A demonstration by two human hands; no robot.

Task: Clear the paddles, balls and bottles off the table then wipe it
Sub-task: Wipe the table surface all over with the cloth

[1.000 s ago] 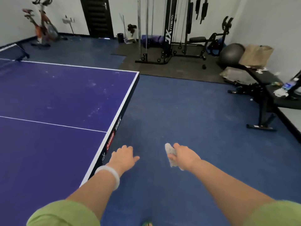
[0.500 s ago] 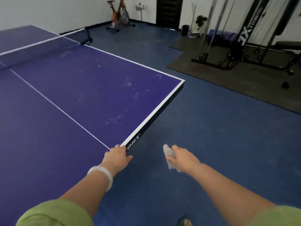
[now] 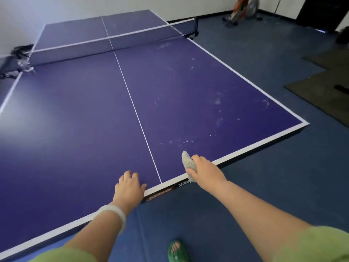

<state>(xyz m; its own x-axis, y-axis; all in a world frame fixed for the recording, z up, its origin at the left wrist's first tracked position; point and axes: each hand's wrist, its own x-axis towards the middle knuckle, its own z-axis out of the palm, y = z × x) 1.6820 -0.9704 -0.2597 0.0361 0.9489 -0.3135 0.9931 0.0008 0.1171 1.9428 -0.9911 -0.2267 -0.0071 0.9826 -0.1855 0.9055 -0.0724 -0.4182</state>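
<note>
Surface (image 3: 75, 129) first: the purple table-tennis top is stretching away from me, and I am taking its white centre line (image 3: 136, 114) as my marker. Just left of that line, at the near edge, I am resting my left hand (image 3: 129, 188) on the purple, with my fingers (image 3: 130, 175) loosely bent and holding nothing. A pale wristband (image 3: 113, 212) is sitting on that wrist. Just right of the line, also at the near edge, my right hand (image 3: 204, 172) is gripping a grey cloth (image 3: 187, 160). My fingers are curling tight round it, so one crumpled end is sticking up beyond the knuckles and the other is hanging past the white border. Whether the cloth is touching the surface I cannot tell.

Farther right of the line, whitish smudges (image 3: 217, 110) are showing across that half, from near the cloth up toward the net (image 3: 105, 44), which is crossing the line at its far end. Well left of the line, by the net's end post, a dark bundle (image 3: 20, 57) is lying, too blurred to name. Right of the line and off the edge, blue floor (image 3: 264, 176) is spreading out, and a dark mat (image 3: 324, 87) is lying on it beyond the corner. My foot in a green sandal (image 3: 177, 251) is standing on the floor under my right arm.
</note>
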